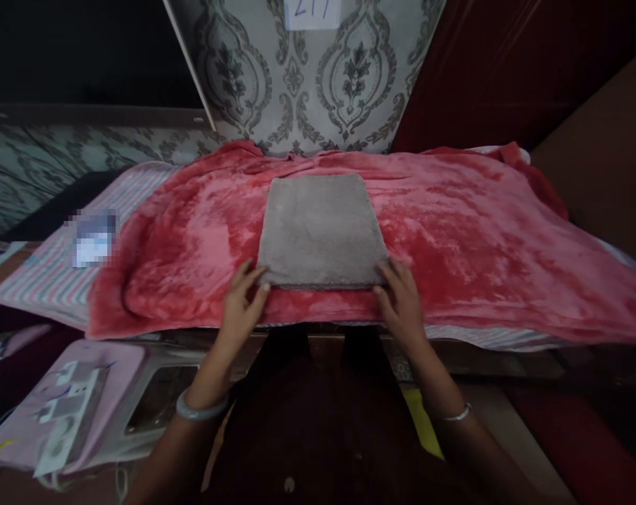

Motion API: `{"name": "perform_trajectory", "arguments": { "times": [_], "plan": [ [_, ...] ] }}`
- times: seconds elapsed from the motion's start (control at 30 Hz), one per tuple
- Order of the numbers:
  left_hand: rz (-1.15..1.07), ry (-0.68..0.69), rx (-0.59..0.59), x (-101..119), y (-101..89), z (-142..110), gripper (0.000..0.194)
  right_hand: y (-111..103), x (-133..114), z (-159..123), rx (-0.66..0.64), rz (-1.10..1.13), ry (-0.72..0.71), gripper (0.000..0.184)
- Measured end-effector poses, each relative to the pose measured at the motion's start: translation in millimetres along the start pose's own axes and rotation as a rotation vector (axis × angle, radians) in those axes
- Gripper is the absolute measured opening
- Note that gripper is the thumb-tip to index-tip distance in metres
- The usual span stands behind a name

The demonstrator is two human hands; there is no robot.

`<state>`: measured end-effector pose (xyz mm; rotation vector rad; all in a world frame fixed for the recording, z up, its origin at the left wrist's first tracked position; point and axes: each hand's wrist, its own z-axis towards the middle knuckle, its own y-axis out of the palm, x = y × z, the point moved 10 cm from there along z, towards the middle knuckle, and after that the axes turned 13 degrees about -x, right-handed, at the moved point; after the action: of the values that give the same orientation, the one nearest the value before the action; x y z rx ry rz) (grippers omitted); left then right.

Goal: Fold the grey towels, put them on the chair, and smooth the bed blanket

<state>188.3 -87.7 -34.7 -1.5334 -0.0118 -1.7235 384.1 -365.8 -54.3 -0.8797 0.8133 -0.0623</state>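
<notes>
A folded grey towel [320,231] lies flat on a red plush blanket [454,238] spread over a bed. My left hand [241,301] rests at the towel's near left corner, fingers spread and touching its edge. At the near right corner my right hand [399,298] lies with its fingers stretched onto the towel's edge. Neither hand grips anything. A pale bangle sits on my left wrist and a thin silver one on my right.
A striped sheet [59,273] shows under the blanket at the left. A patterned wall panel [296,84] stands behind the bed. A pink bag [59,400] and a white appliance [160,400] lie at the lower left; a dark floor lies below.
</notes>
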Motion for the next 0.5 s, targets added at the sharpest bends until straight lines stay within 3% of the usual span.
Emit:
{"name": "perform_trajectory", "arguments": {
  "times": [0.07, 0.2, 0.37, 0.5],
  "plan": [
    [-0.361, -0.132, 0.077, -22, -12.5, -3, 0.046, -8, 21, -1, 0.057, 0.192, 0.089, 0.057],
    [-0.890, -0.295, 0.119, -42, -6.0, -6, 0.044, -1, 37, 4, 0.069, 0.571, 0.185, 0.071],
    [-1.105, -0.348, 0.038, -43, 3.9, -6, 0.026, 5, 51, 5, 0.118, 0.975, 0.324, 0.067],
    [-1.152, -0.384, -0.047, -41, 11.6, -7, 0.026, 20, 56, 2, 0.034, 1.287, 0.446, 0.036]
  ]
}}
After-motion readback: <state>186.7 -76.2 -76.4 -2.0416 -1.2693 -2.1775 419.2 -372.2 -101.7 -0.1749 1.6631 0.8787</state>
